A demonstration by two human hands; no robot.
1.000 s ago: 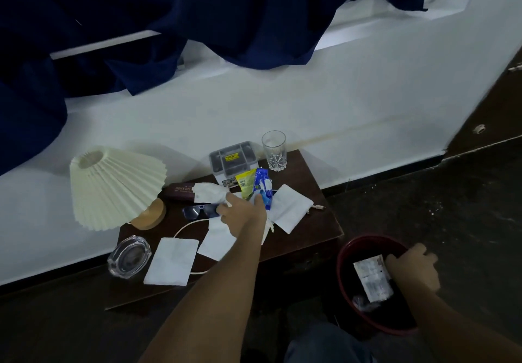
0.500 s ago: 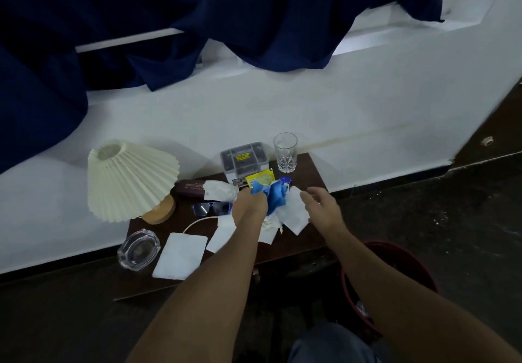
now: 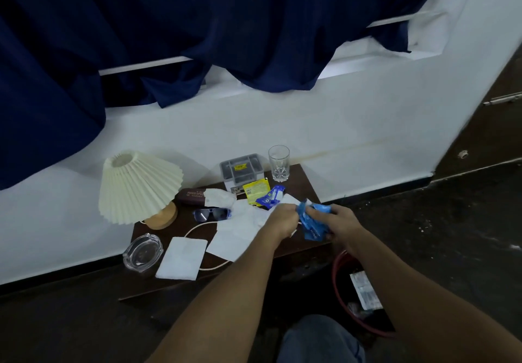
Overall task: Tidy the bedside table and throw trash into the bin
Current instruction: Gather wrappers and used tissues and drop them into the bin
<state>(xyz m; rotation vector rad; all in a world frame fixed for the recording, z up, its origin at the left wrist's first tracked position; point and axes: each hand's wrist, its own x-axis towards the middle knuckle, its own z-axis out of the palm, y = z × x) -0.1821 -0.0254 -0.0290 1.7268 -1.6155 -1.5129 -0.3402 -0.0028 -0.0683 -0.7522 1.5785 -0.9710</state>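
Observation:
Over the right front corner of the dark bedside table (image 3: 303, 177), my left hand (image 3: 282, 220) and my right hand (image 3: 337, 222) both grip a crumpled blue wrapper (image 3: 312, 222). A second blue wrapper (image 3: 269, 196) and a yellow packet (image 3: 255, 191) lie on the table just behind my hands. White tissues (image 3: 237, 231) spread under my left forearm. The red bin (image 3: 337, 266) stands on the floor below my right arm, with a white wrapper (image 3: 364, 290) inside.
On the table stand a pleated lamp (image 3: 138, 184), a glass ashtray (image 3: 142, 251), a folded white cloth (image 3: 182, 258), sunglasses (image 3: 210, 213), a brown case (image 3: 190, 195), a grey box (image 3: 241, 169) and a drinking glass (image 3: 279, 162). Dark blue curtains hang behind.
My right hand left the bin, came up to the table and took hold of the blue wrapper that my left hand lifted. Both hands now hold it right of the table.

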